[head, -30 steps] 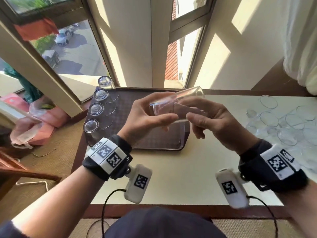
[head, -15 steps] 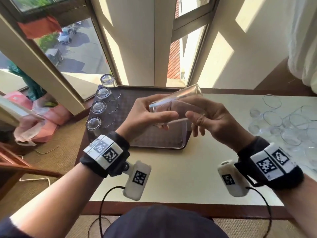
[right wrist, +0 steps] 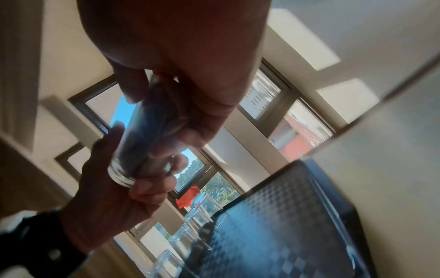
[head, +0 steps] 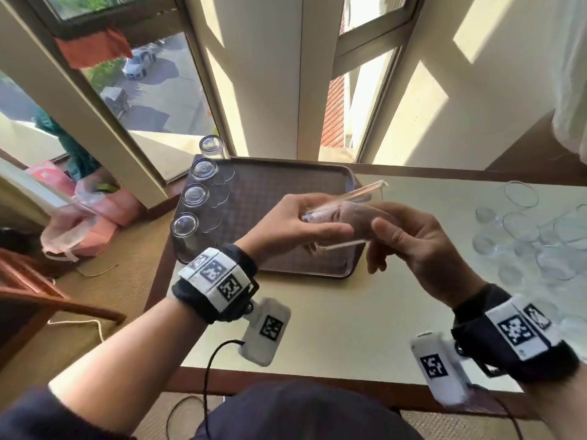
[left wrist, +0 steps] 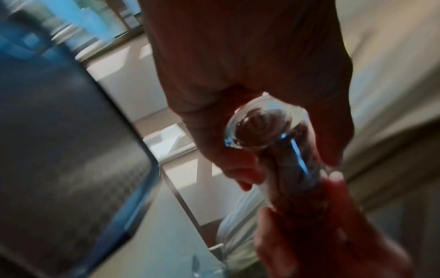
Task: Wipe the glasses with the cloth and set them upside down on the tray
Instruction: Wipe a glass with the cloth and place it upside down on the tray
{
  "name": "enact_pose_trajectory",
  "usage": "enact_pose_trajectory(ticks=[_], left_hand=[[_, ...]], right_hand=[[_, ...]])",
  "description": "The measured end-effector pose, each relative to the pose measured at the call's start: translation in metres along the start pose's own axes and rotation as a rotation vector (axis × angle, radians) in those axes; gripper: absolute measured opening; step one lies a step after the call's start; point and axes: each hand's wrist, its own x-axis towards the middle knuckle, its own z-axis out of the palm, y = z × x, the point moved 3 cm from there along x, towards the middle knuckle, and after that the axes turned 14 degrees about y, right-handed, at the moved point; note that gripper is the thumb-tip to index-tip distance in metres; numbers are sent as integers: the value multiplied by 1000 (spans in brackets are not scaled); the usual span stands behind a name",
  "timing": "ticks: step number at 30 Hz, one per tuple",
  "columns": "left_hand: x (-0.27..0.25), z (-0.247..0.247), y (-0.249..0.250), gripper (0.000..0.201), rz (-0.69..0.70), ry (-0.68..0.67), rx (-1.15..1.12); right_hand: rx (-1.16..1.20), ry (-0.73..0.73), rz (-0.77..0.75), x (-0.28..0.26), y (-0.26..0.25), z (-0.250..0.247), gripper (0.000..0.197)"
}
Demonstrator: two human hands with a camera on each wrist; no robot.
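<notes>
Held glass: a clear glass (head: pixel 341 214) lies nearly on its side in the air above the near right corner of the tray, its open mouth tilted up and away to the right; both hands are on it.
Left hand: the left hand (head: pixel 286 227) grips the base end of the glass, thumb along the near side and fingers curled over the far side; the right wrist view shows the thick base (right wrist: pixel 121 176) seated against those fingers.
Right hand: the right hand (head: pixel 416 249) closes on the mouth end of the glass — its thumb lies on the near wall, and some fingers seem to reach inside, though the blur leaves that unsure.
Cloth: something pinkish shows through the glass wall; whether it is the cloth or only fingers cannot be told.
Tray: a dark patterned tray (head: pixel 273 192) sits on the pale table (head: pixel 333 312) against the window side; four glasses (head: pixel 193 198) stand upside down in a row along its left edge — the farthest one right at the far corner.
Waiting glasses: a cluster of clear glasses (head: pixel 536 236) stands mouth-up on the table's right side, well apart from the tray.
</notes>
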Motion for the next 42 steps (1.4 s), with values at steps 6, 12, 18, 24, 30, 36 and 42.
enact_pose_trajectory(ticks=[6,12,18,24,30,36,42], left_hand=[[-10,-8,8,64,494,208,357],[-12,-13,-1,78,761,300,433],[-5,-10,-12,77,-17,257,-462],[-9,-35,16,66,783,226,362],[1,-32,4,82,348,201,43],[1,-26,5,74,90,286,-251],[0,-42,22,60,957,118,674]], right_hand=[[184,-63,174,-2,6,12,39],[254,-119,192,18,-2,13,41],[99,-83,21,36,-20,26,29],[282,-179,277,26,-5,30,27],[312,-36,145,35,-4,25,37],[126,-36,51,36,-9,31,35],[435,-234,274,26,5,28,48]])
